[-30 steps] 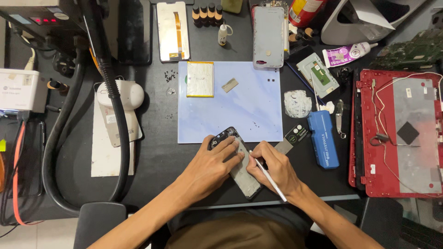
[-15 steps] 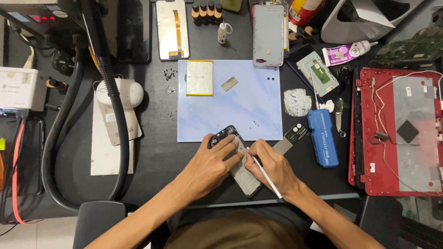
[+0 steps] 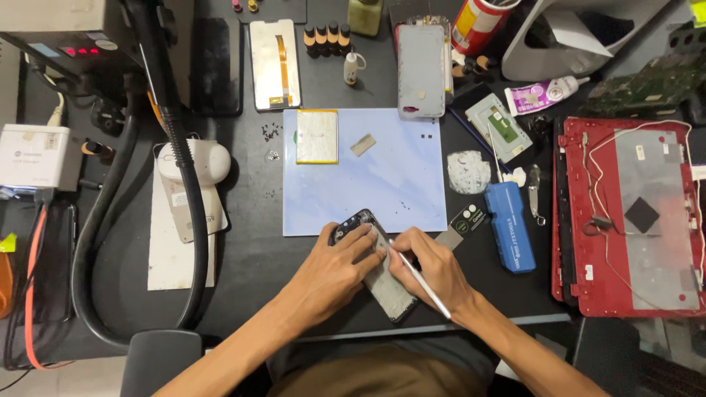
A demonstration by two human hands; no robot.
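Hands meet over an opened phone (image 3: 382,276) lying just below the blue mat (image 3: 382,176) on the bench (image 3: 257,257): the left hand (image 3: 334,276) presses its upper end with an unclenched grip, the right hand (image 3: 437,268) pinches a thin white tool (image 3: 421,281) against it. On the mat's far left corner lies a yellow-edged battery (image 3: 317,136), and a blue case (image 3: 510,224) sits right of the mat.

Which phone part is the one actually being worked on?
The dark phone frame at the near edge of the desk, lying aslant under both hands: left hand presses it, right hand holds a white tool. The screen panel and grey back cover lie untouched at the far edge.
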